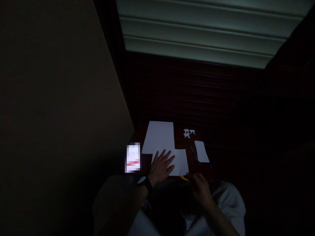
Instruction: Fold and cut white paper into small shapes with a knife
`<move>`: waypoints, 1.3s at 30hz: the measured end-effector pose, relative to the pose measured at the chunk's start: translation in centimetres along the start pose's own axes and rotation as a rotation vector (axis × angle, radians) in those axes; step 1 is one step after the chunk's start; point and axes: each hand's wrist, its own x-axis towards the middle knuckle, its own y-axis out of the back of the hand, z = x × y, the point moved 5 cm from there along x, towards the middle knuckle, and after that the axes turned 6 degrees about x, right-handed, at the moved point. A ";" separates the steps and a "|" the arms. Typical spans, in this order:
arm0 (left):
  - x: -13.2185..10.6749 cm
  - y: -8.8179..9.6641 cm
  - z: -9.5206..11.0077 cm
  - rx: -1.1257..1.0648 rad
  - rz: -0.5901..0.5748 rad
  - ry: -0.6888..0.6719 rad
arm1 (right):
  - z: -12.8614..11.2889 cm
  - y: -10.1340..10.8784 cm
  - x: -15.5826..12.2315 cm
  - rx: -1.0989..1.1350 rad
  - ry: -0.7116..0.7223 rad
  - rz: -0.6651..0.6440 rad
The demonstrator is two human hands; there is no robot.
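Note:
My left hand (161, 166) lies flat with fingers spread on a sheet of white paper (180, 160), pressing it to the dark table. A dark band with a pale face is on that wrist. My right hand (199, 185) is closed at the sheet's lower right corner. From its fingers a slim yellow tool (184, 178) sticks out to the left, along the near edge of the paper. Its exact kind is too dark to make out.
A larger white sheet (159, 136) lies behind, partly overlapped. Small jagged paper pieces (187, 134) are at the back right. A folded-looking paper stack (202, 151) lies right, beside a slim grey tool (194, 153). A lit, blurred-out screen (133, 157) stands left, near the wall (98, 98).

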 end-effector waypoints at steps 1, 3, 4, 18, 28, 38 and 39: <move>0.0 0.0 0.0 -0.001 0.000 -0.002 | 0.0 0.0 0.0 0.000 0.005 -0.001; 0.0 0.0 0.0 -0.004 0.000 0.000 | 0.1 0.1 -0.1 -0.001 0.010 -0.006; 0.0 -0.1 0.0 -0.006 -0.001 0.000 | 0.1 0.2 -0.2 -0.003 0.011 -0.007; 0.0 0.1 -0.1 -0.013 0.001 -0.004 | 0.3 1.0 -0.7 -0.007 0.011 -0.024; 0.0 0.2 0.0 -0.023 -0.010 -0.009 | 0.7 1.1 -0.2 0.014 -0.001 -0.018; -0.4 1.3 2.3 -0.150 -0.059 -0.174 | -0.2 1.4 0.1 0.009 0.012 -0.072; -0.4 1.3 2.8 -0.167 -0.065 -0.183 | -0.4 1.4 0.2 0.009 0.016 -0.083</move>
